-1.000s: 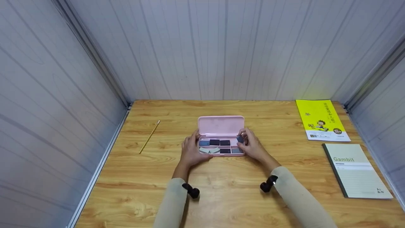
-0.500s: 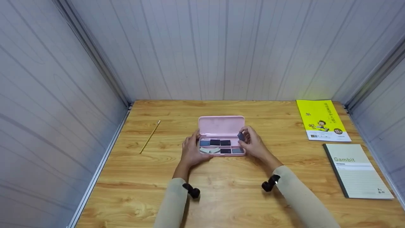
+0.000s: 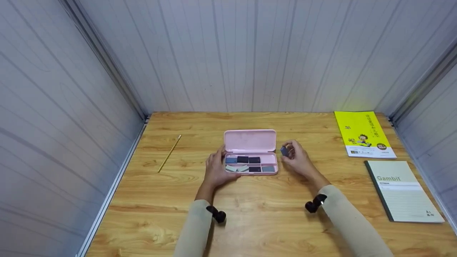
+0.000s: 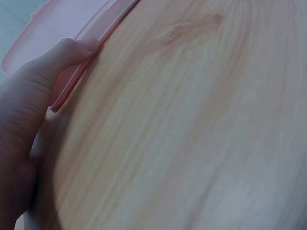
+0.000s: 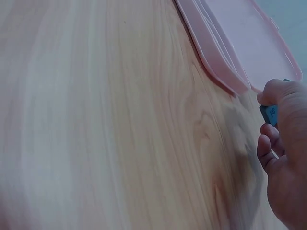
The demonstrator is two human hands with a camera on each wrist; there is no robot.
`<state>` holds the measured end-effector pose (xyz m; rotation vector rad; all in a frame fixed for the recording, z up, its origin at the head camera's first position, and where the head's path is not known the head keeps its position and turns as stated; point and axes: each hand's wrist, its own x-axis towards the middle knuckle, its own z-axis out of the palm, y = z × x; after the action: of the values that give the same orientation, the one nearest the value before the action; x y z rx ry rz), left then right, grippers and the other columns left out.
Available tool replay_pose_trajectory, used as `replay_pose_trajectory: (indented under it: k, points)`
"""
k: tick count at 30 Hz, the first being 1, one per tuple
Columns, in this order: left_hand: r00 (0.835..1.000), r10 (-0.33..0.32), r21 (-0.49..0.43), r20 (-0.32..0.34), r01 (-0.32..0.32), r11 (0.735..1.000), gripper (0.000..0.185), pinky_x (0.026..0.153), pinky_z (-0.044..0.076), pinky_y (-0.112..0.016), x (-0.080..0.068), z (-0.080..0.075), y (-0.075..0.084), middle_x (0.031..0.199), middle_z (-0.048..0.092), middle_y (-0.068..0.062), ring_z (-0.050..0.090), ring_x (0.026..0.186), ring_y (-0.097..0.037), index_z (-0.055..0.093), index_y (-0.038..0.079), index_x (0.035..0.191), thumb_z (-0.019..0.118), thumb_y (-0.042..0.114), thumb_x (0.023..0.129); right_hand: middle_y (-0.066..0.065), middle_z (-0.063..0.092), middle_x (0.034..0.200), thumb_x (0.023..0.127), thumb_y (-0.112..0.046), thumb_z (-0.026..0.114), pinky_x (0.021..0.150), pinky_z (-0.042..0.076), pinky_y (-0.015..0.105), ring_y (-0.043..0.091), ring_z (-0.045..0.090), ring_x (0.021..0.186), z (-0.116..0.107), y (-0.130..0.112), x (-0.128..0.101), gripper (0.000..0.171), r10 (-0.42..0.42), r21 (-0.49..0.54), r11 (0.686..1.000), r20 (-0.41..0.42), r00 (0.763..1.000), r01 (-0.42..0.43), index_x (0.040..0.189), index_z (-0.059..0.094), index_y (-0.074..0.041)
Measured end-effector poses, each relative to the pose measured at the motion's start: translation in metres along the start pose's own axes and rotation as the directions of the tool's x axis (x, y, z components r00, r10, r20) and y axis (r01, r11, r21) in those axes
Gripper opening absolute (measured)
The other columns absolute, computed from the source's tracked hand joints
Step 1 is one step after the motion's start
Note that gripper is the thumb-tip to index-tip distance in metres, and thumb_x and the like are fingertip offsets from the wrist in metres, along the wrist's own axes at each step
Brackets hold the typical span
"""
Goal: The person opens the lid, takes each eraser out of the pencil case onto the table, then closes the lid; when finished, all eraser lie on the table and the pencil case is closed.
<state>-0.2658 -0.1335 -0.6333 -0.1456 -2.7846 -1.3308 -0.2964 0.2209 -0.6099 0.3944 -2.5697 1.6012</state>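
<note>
- Our right hand [image 3: 296, 157] pinches a blue-grey, flat-faced block [image 3: 284, 151], just right of the open pink case [image 3: 250, 140].
- Our left hand [image 3: 216, 167] grips the case's left end; we see dark, blue and pale pieces [image 3: 254, 160] inside.

Blocks [image 3: 242, 160] in case [image 3: 250, 140], pencil [image 3: 169, 153] left, notebook [image 3: 403, 192] right, booklet [image 3: 365, 134] behind notebook

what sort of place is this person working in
Probably a small booth for desk work, though its wider setting can't be told: pale panels stand on three sides of a wooden table, which has a notebook on it.
</note>
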Motion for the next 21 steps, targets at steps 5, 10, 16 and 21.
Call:
replay_pose_trajectory:
  k: [5, 10, 16, 21]
  points:
    - [1.000, 0.005, 0.001, 0.005, -0.005, 1.000, 0.141, 0.128, 0.032, -0.059, -0.001, 0.000, 0.001, 0.153, 0.066, -0.011, 0.050, 0.137, -0.034, 0.031, 0.017, 0.178, 0.108, 0.044, 0.063, 0.024, 0.065, 0.111, 0.093, 0.012, 0.076, 0.077, 0.046, 0.017, 0.017, 0.056, 0.090, -0.014, 0.005, -0.005, 0.042, -0.007, -0.029, 1.000, -0.029, 1.000, 0.006, 0.131, 0.062, 0.005]
    - [1.000, 0.004, -0.005, 0.009, -0.004, 1.000, 0.141, 0.128, 0.032, -0.058, 0.000, 0.000, 0.001, 0.153, 0.065, -0.011, 0.049, 0.137, -0.034, 0.031, 0.015, 0.178, 0.108, 0.043, 0.062, 0.024, 0.065, 0.113, 0.096, 0.011, 0.075, 0.081, 0.046, 0.017, 0.016, 0.057, 0.092, -0.029, 0.012, -0.011, 0.041, -0.018, -0.056, 0.998, -0.056, 0.998, 0.015, 0.134, 0.063, 0.004]
    - [1.000, 0.021, -0.010, 0.008, -0.021, 1.000, 0.142, 0.128, 0.032, -0.058, 0.000, 0.000, 0.001, 0.154, 0.065, -0.011, 0.050, 0.138, -0.034, 0.031, 0.014, 0.178, 0.108, 0.042, 0.062, 0.026, 0.066, 0.118, 0.099, 0.010, 0.074, 0.083, 0.047, 0.015, 0.015, 0.058, 0.095, -0.051, 0.022, -0.019, 0.041, -0.019, -0.090, 0.996, -0.076, 0.997, 0.012, 0.138, 0.063, 0.005]
    - [1.000, 0.019, -0.013, 0.001, -0.019, 1.000, 0.142, 0.129, 0.031, -0.058, -0.001, 0.000, 0.000, 0.152, 0.066, -0.011, 0.050, 0.137, -0.034, 0.032, 0.015, 0.178, 0.109, 0.041, 0.062, 0.027, 0.067, 0.118, 0.097, 0.010, 0.075, 0.083, 0.047, 0.012, 0.013, 0.059, 0.097, -0.067, 0.026, -0.025, 0.043, -0.007, -0.106, 0.994, -0.097, 0.995, -0.003, 0.138, 0.064, 0.005]
